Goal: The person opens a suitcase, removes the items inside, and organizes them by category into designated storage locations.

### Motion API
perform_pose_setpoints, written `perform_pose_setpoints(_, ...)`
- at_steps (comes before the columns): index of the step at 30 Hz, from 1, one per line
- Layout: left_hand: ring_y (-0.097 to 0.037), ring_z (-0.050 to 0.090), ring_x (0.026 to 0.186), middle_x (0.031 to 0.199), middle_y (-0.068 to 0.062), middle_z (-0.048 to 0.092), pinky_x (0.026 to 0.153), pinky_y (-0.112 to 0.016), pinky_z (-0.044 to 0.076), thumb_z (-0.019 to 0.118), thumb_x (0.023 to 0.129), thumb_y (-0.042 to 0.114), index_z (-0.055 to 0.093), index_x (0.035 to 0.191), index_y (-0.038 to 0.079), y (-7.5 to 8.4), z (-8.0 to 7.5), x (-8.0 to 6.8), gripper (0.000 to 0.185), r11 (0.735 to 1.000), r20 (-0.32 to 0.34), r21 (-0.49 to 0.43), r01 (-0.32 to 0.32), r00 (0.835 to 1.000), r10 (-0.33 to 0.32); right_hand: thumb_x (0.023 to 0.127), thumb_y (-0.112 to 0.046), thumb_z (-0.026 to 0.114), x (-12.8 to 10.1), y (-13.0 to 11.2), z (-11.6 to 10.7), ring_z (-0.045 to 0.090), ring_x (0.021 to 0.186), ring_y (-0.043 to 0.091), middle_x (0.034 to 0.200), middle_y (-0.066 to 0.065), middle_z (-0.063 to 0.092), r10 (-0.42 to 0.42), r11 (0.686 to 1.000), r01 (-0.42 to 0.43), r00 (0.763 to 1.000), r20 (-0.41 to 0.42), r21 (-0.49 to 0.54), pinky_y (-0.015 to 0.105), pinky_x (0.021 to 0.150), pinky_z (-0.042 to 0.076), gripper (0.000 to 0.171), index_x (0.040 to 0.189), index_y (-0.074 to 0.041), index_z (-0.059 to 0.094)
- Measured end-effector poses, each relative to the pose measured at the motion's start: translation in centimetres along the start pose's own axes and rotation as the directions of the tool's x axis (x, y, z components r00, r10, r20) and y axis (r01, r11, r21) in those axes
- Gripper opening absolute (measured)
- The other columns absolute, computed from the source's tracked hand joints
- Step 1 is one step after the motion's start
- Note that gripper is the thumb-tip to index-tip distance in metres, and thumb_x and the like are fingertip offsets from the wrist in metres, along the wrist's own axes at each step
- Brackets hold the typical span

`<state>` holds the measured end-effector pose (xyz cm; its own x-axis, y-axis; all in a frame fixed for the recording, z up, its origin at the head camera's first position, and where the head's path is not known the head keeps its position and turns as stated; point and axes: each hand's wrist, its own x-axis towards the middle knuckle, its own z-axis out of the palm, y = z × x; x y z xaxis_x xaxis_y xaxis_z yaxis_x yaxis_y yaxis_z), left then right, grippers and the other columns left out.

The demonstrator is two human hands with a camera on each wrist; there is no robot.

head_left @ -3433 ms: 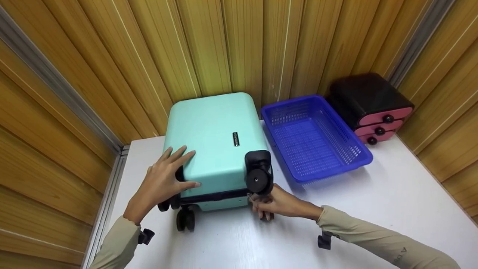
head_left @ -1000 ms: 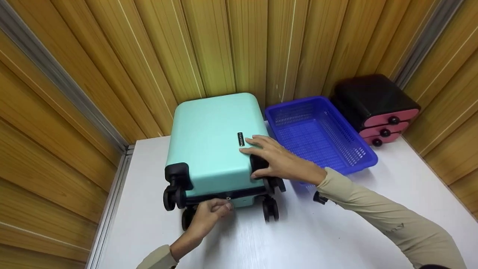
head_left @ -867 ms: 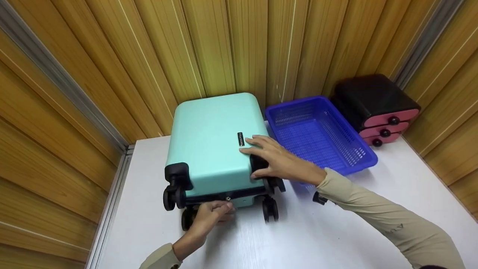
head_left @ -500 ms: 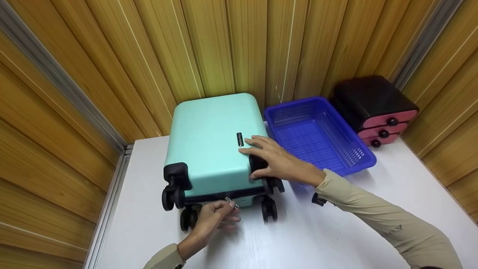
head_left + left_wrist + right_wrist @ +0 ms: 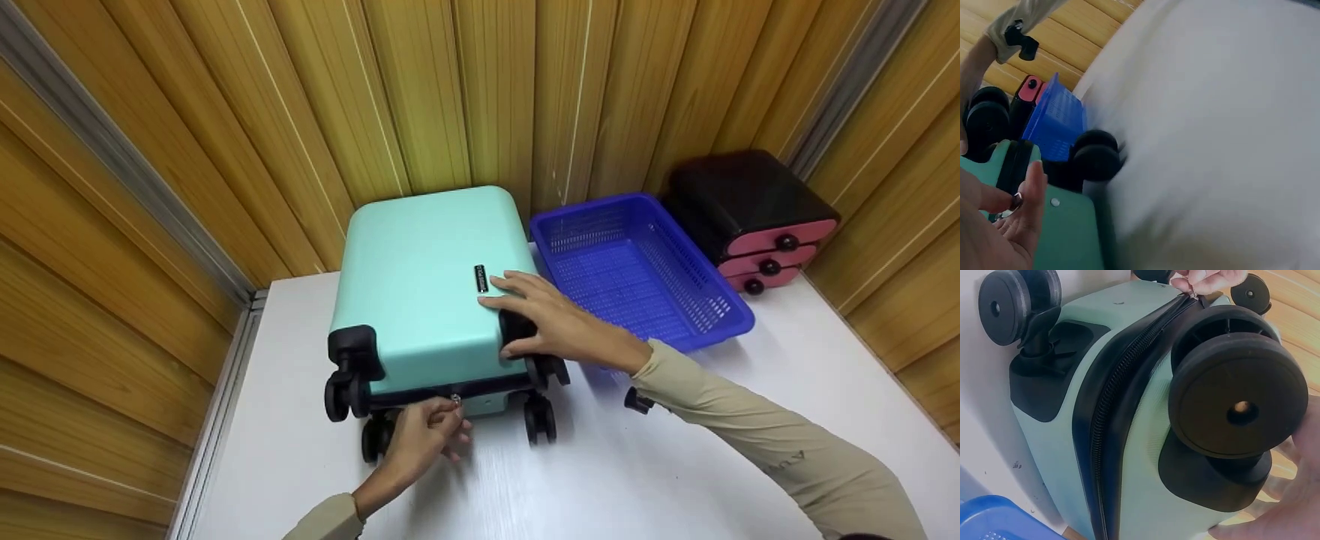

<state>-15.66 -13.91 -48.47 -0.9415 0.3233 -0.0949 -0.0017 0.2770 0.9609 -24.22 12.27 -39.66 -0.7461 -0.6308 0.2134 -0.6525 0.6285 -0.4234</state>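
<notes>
So left hand [image 5: 424, 439] pinches the small metal zipper pull [image 5: 455, 400] on the mint-green hard-shell suitcase [image 5: 427, 285]; right hand [image 5: 559, 322], fingers flat, steadies it. Next probably needs a steady pull along the zip.

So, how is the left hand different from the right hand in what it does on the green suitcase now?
The left hand is low at the wheel end of the suitcase and pinches the zipper pull with curled fingers. The right hand lies higher, on the top shell, fingers spread over the corner by a wheel housing. The left hand holds a small metal part; the right hand presses the big shell. Both touch the same suitcase, which lies flat on the white table.
</notes>
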Motion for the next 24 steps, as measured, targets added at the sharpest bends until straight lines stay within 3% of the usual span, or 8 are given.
perform_pose_setpoints(1,-0.014,0.07,0.066,0.085,-0.015,0.074,0.054,-0.028,0.058,0.056,0.098,0.009,0.064,0.111,-0.008,0.0,-0.1,0.0,0.023,0.994,0.001,0.101,-0.039,0.999,0.039,0.083,-0.044,0.074,0.0,0.0,0.0,0.018,0.152,0.028,0.162,0.004,0.028,0.004,1.0,-0.004,1.0,0.003,0.001,0.057,0.12,0.021,0.075,0.149,-0.03,0.041)
perform_pose_setpoints(3,-0.008,0.066,0.06,0.079,-0.01,0.072,0.048,-0.023,0.054,0.054,0.097,0.005,0.067,0.104,-0.003,0.0,-0.3,0.0,0.016,0.95,0.009,0.289,-0.121,0.992,0.124,0.083,-0.044,0.074,-0.1,0.0,0.1,0.017,0.152,0.028,0.162,0.003,0.027,0.011,1.0,-0.011,1.0,0.006,0.008,0.057,0.12,0.02,0.076,0.15,-0.03,0.04)
perform_pose_setpoints(5,-0.006,0.064,0.056,0.075,-0.007,0.071,0.047,-0.02,0.052,0.053,0.097,0.003,0.067,0.097,0.002,0.1,-0.4,0.0,0.015,0.912,0.03,0.375,-0.165,0.986,0.166,0.083,-0.043,0.075,-0.1,0.1,0.1,0.016,0.152,0.027,0.162,0.003,0.026,0.017,1.0,-0.017,1.0,0.007,0.017,0.058,0.12,0.019,0.076,0.15,-0.031,0.04)
perform_pose_setpoints(9,-0.009,0.066,0.058,0.076,-0.013,0.072,0.049,-0.024,0.055,0.052,0.099,0.002,0.067,0.091,0.004,0.2,-1.0,0.3,0.017,0.929,0.071,0.322,-0.18,0.984,0.166,0.083,-0.043,0.075,-0.1,0.0,0.1,0.016,0.152,0.027,0.162,0.003,0.026,0.017,1.0,-0.017,1.0,0.001,0.022,0.058,0.12,0.019,0.076,0.15,-0.031,0.04)
perform_pose_setpoints(14,-0.025,0.071,0.065,0.077,-0.017,0.072,0.054,-0.033,0.058,0.055,0.1,0.008,0.069,0.093,0.004,-0.3,-2.2,0.8,0.016,0.964,0.151,0.207,-0.167,0.979,0.137,0.082,-0.044,0.075,-0.1,0.1,0.1,0.017,0.152,0.027,0.162,0.003,0.027,0.022,1.0,-0.022,1.0,-0.005,0.02,0.057,0.121,0.018,0.076,0.149,-0.03,0.041)
perform_pose_setpoints(18,-0.031,0.072,0.068,0.079,-0.016,0.073,0.054,-0.035,0.058,0.054,0.1,0.012,0.069,0.094,0.006,-0.8,-3.2,0.9,0.017,0.969,0.2,0.178,-0.17,0.971,0.133,0.082,-0.045,0.074,0.0,0.0,0.2,0.018,0.152,0.027,0.162,0.003,0.027,0.015,1.0,-0.015,1.0,0.001,0.022,0.057,0.121,0.016,0.077,0.149,-0.03,0.041)
perform_pose_setpoints(24,-0.03,0.071,0.069,0.079,-0.013,0.073,0.054,-0.033,0.058,0.055,0.1,0.015,0.07,0.094,0.005,-1.1,-4.3,0.7,0.019,0.969,0.213,0.177,-0.17,0.968,0.13,0.082,-0.046,0.074,0.1,0.1,0.0,0.017,0.153,0.026,0.163,0.001,0.026,0.018,1.0,-0.018,1.0,0.011,0.003,0.057,0.121,0.017,0.078,0.15,-0.031,0.038)
